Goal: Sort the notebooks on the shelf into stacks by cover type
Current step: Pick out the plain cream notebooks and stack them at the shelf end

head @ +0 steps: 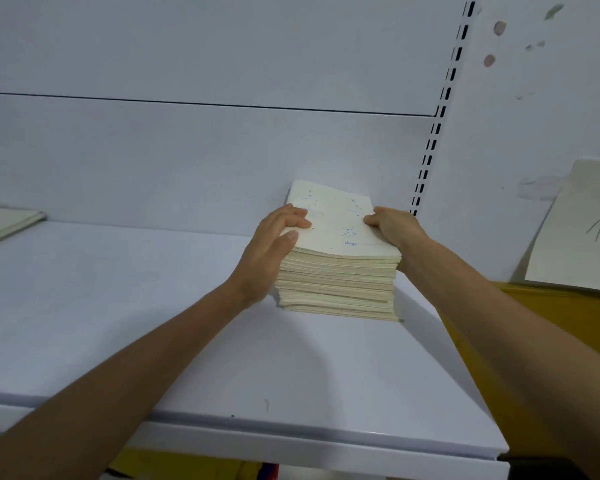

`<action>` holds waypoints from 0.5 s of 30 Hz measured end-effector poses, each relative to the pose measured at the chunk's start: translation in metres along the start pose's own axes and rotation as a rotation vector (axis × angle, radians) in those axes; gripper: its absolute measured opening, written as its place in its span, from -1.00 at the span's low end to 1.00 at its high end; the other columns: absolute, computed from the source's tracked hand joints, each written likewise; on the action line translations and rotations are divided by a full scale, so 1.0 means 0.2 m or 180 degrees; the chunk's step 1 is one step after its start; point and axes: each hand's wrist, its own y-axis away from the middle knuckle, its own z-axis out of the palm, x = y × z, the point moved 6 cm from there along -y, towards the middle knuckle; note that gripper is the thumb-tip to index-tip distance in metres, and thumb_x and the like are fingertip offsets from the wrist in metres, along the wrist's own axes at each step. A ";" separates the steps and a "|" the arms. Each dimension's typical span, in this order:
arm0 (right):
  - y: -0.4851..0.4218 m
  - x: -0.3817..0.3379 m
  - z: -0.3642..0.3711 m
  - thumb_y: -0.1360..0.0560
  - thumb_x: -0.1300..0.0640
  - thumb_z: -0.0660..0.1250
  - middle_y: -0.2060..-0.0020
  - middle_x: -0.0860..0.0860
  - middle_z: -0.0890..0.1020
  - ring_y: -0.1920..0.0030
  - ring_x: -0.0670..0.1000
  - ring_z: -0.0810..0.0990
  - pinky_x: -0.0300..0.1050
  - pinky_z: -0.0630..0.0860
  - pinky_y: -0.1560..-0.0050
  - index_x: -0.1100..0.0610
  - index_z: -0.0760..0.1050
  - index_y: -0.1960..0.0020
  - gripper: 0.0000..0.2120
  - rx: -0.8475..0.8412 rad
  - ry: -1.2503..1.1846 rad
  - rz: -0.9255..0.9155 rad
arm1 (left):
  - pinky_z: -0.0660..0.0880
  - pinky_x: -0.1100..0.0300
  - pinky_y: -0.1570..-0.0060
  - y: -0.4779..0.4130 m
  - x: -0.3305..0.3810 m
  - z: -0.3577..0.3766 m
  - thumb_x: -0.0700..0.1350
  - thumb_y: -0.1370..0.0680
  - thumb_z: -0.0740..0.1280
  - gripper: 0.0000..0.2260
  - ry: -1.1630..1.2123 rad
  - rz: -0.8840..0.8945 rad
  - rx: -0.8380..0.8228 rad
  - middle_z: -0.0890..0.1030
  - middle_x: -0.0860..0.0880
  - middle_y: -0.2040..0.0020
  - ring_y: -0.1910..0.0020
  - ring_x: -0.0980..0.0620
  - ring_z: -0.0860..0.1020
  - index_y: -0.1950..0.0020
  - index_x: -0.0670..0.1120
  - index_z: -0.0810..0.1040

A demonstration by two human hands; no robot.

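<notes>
A tall stack of cream notebooks point(338, 282) stands on the white shelf point(153, 323), close to the back panel at the right. The top notebook point(336, 220) has small blue constellation dots and a blue word on its cover. My left hand point(274, 247) grips the stack's left side, thumb and fingertips curled over the top cover's left edge. My right hand point(392, 226) grips the right side, fingers curled onto the top cover's right edge. A thin pile of pale notebooks point(4, 221) lies at the shelf's far left edge.
A slotted black-and-white upright point(433, 133) runs up the back at the right of the stack. Beyond it, a cream sheet with dark strokes point(582, 230) leans on the wall above a yellow surface point(534, 323). The shelf's front lip point(291, 445) is near me.
</notes>
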 end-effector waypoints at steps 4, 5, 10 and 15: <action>0.00 0.02 -0.03 -0.55 0.27 0.23 -0.31 0.23 0.45 0.06 0.09 0.58 -0.30 0.46 0.34 0.30 0.32 -0.40 -0.57 -0.0092 -0.0173 0.0147 | 0.09 0.19 -0.44 0.02 0.04 0.06 0.09 -0.47 0.13 -0.63 0.0713 -0.0425 -0.0067 0.10 0.20 -0.52 -0.46 0.28 0.10 -0.28 0.26 0.34; 0.01 0.03 -0.03 -0.55 0.25 0.23 -0.31 0.23 0.45 0.04 0.09 0.59 -0.23 0.52 0.18 0.28 0.30 -0.41 -0.56 -0.0124 -0.0126 0.0112 | 0.11 0.16 -0.44 0.02 0.04 0.07 0.06 -0.47 0.12 -0.61 0.0957 -0.0559 -0.0011 0.07 0.19 -0.53 -0.45 0.26 0.13 -0.28 0.31 0.31; 0.02 0.03 -0.05 -0.56 0.19 0.19 -0.28 0.16 0.47 -0.25 0.19 0.50 0.14 0.37 -0.32 0.29 0.32 -0.34 -0.62 -0.0261 0.0097 0.0049 | 0.25 0.01 -0.42 0.02 0.07 0.11 -0.01 -0.48 0.10 -0.58 0.1229 -0.0667 -0.0264 0.29 0.13 -0.46 -0.40 0.05 0.33 -0.30 0.35 0.26; 0.00 0.07 -0.11 -0.56 0.18 0.22 -0.16 0.09 0.56 -0.03 0.10 0.61 0.04 0.50 -0.19 0.18 0.39 -0.35 -0.63 -0.0204 -0.0072 0.0145 | 0.24 0.04 -0.41 0.01 0.06 0.16 0.00 -0.48 0.09 -0.55 0.1154 -0.0742 -0.0462 0.27 0.12 -0.48 -0.41 0.06 0.32 -0.32 0.36 0.20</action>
